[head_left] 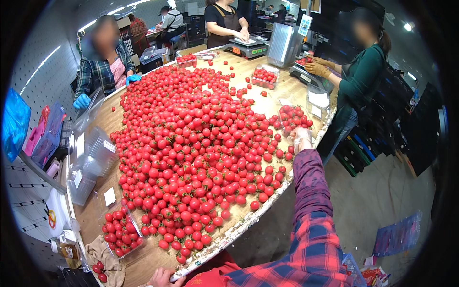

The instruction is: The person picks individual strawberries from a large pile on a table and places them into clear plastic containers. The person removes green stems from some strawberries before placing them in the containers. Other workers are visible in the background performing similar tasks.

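Observation:
My right hand (301,139), in a thin clear plastic glove, reaches to the right side of the table and touches the near end of a clear plastic punnet full of cherry tomatoes (293,117). How its fingers close on the punnet is hard to make out. My left hand (166,278), bare, rests on the table's near edge at the bottom of the view, with no item seen in it. A large heap of cherry tomatoes (193,143) covers the middle of the table. Another filled punnet (123,234) stands at the near left, beside a beige cloth (107,256) with several tomatoes on it.
Stacked empty punnets (94,152) stand at the left edge. A co-worker in blue gloves (82,101) is at the far left; two more stand by scales (247,47) at the back and right. A filled punnet (265,76) and an open container (318,99) lie farther off.

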A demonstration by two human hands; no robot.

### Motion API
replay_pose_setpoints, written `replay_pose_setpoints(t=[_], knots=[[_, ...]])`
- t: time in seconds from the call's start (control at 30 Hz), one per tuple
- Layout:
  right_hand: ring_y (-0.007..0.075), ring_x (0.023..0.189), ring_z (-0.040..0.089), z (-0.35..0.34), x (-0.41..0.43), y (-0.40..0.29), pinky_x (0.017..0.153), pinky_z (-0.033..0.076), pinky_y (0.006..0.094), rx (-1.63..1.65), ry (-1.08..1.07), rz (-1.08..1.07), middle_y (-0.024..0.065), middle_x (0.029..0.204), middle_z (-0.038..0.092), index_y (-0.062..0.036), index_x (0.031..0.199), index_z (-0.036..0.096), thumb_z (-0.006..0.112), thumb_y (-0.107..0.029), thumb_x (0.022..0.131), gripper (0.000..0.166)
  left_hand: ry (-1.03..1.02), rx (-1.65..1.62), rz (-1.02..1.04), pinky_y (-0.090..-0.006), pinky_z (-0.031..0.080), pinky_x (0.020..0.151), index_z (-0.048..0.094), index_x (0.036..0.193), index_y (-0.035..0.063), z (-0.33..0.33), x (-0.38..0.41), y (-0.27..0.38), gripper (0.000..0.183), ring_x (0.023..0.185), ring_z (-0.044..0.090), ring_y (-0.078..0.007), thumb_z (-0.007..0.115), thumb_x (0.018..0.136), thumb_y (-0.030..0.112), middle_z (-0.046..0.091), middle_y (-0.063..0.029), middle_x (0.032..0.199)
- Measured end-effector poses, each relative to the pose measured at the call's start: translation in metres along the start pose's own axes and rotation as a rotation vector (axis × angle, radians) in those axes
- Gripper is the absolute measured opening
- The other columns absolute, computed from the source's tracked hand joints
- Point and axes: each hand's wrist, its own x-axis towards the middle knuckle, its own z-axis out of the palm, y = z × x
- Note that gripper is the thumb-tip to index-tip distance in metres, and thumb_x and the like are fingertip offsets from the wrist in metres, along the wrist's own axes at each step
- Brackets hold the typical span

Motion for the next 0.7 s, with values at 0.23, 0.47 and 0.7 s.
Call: replay_pose_setpoints(t=[0.23, 0.47, 0.7], knots=[[0.0188, 0.083, 0.058, 0.038, -0.055, -0.061, 0.072, 0.048, 0.0365, -0.111, -0.086, -0.104, 0.0047, 0.099, 0.065, -0.0044, 0.104, 0.067, 0.069, -0.024, 0.086, 0.027, -0.054, 0.085, 0.015, -0.0528, 0.042, 0.085, 0.063, 0.111, 0.0046, 0.018, -0.02, -0.04, 0.059, 0.099, 0.051, -0.0468, 0.071, 0.074, 0.05, 0.054, -0.0271, 0.104], [0.0284, 0.091, 0.066, 0.134, -0.124, -0.07, 0.08, 0.05, 0.0375, -0.932, -0.36, -0.55, 0.0167, 0.098, 0.07, -0.0021, 0.109, 0.066, 0.062, -0.034, 0.084, 0.04, 0.002, -0.002, -0.006, -0.0506, 0.042, 0.085, 0.062, 0.105, 0.003, 0.018, -0.015, -0.029, 0.057, 0.096, 0.051, -0.0444, 0.071, 0.073, 0.049, 0.053, -0.0245, 0.097], [0.0342, 0.125, 0.053, 0.226, -0.214, -0.057, 0.103, 0.034, 0.0687, -1.565, -0.338, -0.533, 0.014, 0.126, 0.06, -0.0149, 0.127, 0.063, 0.054, -0.058, 0.089, 0.058, -0.033, -0.334, -0.267, -0.0437, 0.052, 0.076, 0.065, 0.107, 0.0027, 0.036, -0.01, -0.065, 0.042, 0.09, 0.06, -0.0324, 0.076, 0.077, 0.03, 0.058, -0.0159, 0.093]])
